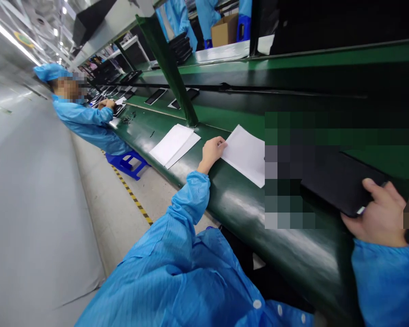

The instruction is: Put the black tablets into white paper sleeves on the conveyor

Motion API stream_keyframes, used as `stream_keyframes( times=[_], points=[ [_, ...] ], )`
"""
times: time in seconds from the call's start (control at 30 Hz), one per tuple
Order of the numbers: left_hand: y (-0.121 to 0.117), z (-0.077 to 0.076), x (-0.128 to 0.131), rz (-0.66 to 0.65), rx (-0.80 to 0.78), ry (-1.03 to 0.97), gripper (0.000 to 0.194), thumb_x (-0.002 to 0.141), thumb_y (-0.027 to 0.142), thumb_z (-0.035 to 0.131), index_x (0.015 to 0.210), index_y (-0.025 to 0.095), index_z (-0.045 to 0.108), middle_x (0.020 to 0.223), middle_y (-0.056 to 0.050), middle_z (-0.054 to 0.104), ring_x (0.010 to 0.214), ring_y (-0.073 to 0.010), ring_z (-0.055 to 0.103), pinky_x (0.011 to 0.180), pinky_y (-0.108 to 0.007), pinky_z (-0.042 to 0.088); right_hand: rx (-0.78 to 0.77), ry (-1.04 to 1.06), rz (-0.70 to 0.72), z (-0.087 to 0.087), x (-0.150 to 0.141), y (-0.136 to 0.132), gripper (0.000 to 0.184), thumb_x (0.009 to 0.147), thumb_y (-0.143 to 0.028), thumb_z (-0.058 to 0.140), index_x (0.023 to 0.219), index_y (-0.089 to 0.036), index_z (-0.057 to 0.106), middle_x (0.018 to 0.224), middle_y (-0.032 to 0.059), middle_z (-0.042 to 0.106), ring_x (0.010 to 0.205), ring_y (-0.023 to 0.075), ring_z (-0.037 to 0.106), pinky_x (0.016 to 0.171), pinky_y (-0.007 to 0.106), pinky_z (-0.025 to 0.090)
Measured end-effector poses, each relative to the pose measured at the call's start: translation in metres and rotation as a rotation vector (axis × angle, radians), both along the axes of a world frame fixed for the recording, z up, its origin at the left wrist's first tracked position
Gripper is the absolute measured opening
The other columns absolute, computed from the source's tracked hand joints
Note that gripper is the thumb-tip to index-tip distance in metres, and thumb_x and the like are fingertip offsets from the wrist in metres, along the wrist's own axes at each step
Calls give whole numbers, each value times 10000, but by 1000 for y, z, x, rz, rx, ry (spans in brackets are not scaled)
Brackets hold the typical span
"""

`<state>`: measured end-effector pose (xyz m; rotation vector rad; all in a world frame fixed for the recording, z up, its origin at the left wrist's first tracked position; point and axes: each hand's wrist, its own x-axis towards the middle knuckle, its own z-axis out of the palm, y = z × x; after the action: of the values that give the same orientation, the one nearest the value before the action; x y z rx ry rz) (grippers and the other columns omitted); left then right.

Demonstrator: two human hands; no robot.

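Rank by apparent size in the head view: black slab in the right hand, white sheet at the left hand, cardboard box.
1. Black slab in the right hand
2. White sheet at the left hand, partly pixelated
3. Cardboard box; far back, so its true size is unsure

We find passable room along the near edge of the green worktop, in front of the white sheet. The green post obstructs reach beyond the paper stack. The left hand narrows the gap between papers; the black flat case obstructs the right. Pixelation obscures the space between sheet and case.
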<state>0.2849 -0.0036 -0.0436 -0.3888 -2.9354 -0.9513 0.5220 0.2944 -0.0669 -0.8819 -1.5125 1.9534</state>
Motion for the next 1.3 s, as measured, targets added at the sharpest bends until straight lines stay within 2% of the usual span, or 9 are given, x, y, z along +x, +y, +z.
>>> stream_keyframes(
  times=[0.1,0.27,0.37,0.43,0.5,0.7,1.0,1.13,1.3],
  points=[
    [-2,0,2,34,-13,26,96,940,205,690,845,213,703,893,-37,723,884,-222,643,804,-320,441,-132,58,-145,-1,-2,-3,255,700,-415,819,840,-348,617,1119,-21,764,1276,351,677,831,493,679],
    [-6,0,-7,21,-66,107,118,966,193,669,848,199,675,849,-29,645,865,-218,575,882,-360,452,-105,163,-105,-10,-10,5,436,693,-518,796,1040,-295,656,1200,31,759,1222,310,709,880,459,677],
    [-4,4,-6,-6,-75,167,34,955,149,657,947,179,672,1011,-80,645,1007,-259,561,1010,-433,451,-97,181,-93,-18,-11,9,501,727,-537,776,1160,-302,688,1323,43,740,1302,315,675,925,458,663],
    [1,8,6,-26,-78,235,145,938,127,653,1081,155,660,1186,-135,630,1160,-301,535,1106,-490,412,-103,195,-92,-20,-10,9,552,729,-542,772,1224,-309,694,1346,45,733,1321,322,663,946,471,653],
    [8,12,28,-109,-77,276,212,920,153,681,1129,169,653,1245,-139,624,1219,-313,528,1142,-503,401,-95,190,-67,-20,-10,8,605,739,-568,760,1287,-324,684,1348,44,733,1311,326,665,949,484,646],
    [36,13,116,-739,-293,267,216,937,314,681,1127,211,679,1189,-116,664,1142,-315,599,1023,-467,511,-73,164,-2,-18,-10,11,697,717,-673,762,1325,-349,656,1313,51,737,1285,345,671,933,501,642],
    [69,25,124,-688,-659,207,235,951,96,501,1028,182,705,1081,-165,696,1067,-331,652,788,-404,578,-77,117,26,-17,-10,10,693,691,-739,736,1243,-333,636,1272,62,753,1304,357,661,942,515,647],
    [73,22,113,-642,-571,182,208,908,101,529,910,176,723,1024,-166,718,1006,-323,691,827,-409,577,-86,110,19,-15,-10,10,677,706,-723,744,1237,-317,642,1289,66,753,1308,353,664,952,502,646],
    [67,10,84,-644,-166,-22,63,768,171,657,744,203,706,866,-71,744,846,-245,703,845,-356,563,-108,119,44,-15,-9,10,703,708,-739,762,1260,-320,650,1284,67,759,1316,363,663,970,515,643]
  ],
)
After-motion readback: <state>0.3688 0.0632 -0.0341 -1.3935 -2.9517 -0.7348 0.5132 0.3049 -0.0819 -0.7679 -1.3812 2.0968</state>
